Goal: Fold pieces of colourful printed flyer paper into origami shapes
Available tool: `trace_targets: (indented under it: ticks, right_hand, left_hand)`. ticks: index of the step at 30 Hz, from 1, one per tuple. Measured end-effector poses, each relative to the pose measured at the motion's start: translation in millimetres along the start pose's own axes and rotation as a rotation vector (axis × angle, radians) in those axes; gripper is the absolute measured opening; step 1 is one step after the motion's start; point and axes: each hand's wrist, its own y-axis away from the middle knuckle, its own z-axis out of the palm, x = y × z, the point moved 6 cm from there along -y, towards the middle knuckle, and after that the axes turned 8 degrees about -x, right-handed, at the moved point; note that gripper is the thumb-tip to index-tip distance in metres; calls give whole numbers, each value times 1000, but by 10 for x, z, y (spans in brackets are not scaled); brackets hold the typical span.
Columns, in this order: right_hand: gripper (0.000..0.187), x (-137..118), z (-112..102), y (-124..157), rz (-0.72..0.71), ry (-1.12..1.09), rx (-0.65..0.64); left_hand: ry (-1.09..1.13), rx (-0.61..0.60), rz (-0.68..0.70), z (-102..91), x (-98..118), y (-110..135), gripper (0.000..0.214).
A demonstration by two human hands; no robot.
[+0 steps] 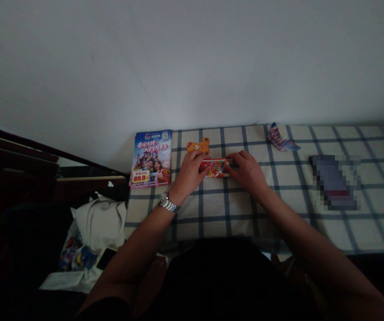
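A small red box with a colourful printed front (217, 169) lies between my two hands on the checked cloth. My left hand (192, 168), with a metal watch on its wrist, grips the box's left end between thumb and fingers. At the opposite end my right hand (245, 168) pinches the box in the same way. Just behind the left hand is an orange bear-shaped piece (202, 146), partly covered by the fingers. The box's underside and its ends are hidden.
Left of my hands lies a stack of printed flyers (151, 158). A crumpled printed paper (280, 139) sits at the back right, with a blurred-out dark flat object (335, 183) farther right. A pale wall borders the checked cloth (198, 214). White bags (100, 220) stand low at left.
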Motion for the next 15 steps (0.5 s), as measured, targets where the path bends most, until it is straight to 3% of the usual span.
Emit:
trace_targets:
  ticks: [15]
  right_hand:
    - [22, 9, 20, -14, -8, 36, -9]
  left_hand:
    - [-38, 6, -75, -47, 40, -6, 19]
